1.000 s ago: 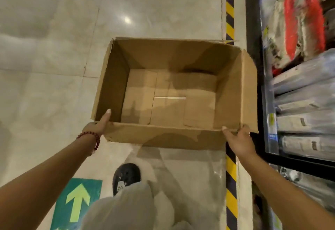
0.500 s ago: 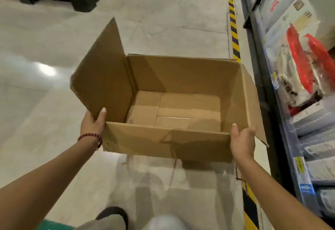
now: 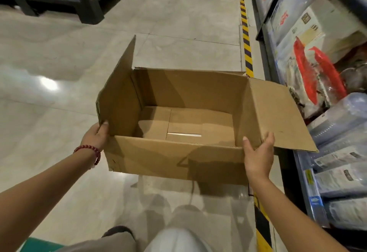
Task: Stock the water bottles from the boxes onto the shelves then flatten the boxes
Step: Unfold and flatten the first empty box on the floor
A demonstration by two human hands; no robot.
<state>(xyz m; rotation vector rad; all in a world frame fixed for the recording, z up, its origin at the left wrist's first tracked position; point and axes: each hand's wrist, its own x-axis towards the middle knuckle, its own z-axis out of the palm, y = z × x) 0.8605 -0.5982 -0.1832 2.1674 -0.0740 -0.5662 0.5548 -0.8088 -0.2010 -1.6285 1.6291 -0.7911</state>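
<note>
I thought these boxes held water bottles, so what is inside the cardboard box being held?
Nothing: the cardboard box is empty. Only its folded bottom flaps and a strip of pale tape show. The near wall hides a narrow band of the bottom by the left hand and right hand.

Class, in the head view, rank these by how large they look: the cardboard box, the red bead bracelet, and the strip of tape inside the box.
1. cardboard box, by far the largest.
2. and 3. red bead bracelet and tape strip: look alike in size, and the bracelet is nearer the camera, so left unranked.
</note>
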